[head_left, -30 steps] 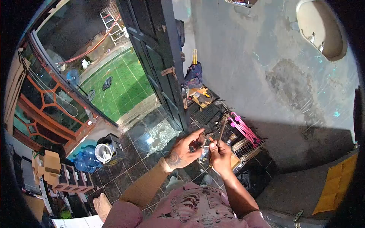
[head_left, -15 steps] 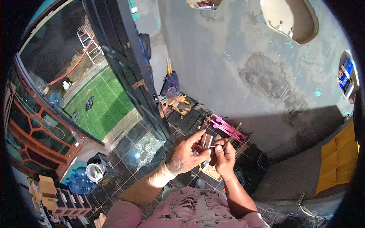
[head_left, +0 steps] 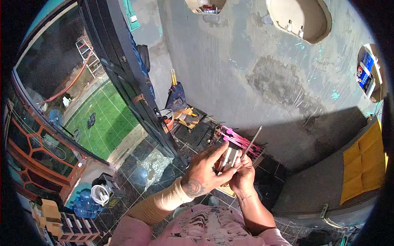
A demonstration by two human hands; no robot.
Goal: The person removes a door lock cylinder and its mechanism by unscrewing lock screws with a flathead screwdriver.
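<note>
In front of my chest, my left hand (head_left: 205, 170) pinches a small silvery metal block (head_left: 229, 159) between thumb and fingers. The block's face catches the light, and its exact kind is hard to make out. My right hand (head_left: 243, 177) is closed around a screwdriver (head_left: 253, 140) whose long thin shaft points up and to the right. Its handle is mostly hidden in the palm. Both hands meet at the block, and the right fingers touch or nearly touch its lower right side.
A dark door (head_left: 123, 69) stands open at the left, with green turf (head_left: 102, 119) beyond it. Pink-handled items (head_left: 240, 141) lie on a rack behind my hands. Blue water bottles (head_left: 85, 205) and a white bucket (head_left: 100, 194) stand lower left; a yellow cushion (head_left: 361, 164) is at right.
The metal block has turned so a brighter face shows. My right hand has come closer to my left, the screwdriver now shows more upright, and the whole view has shifted slightly.
</note>
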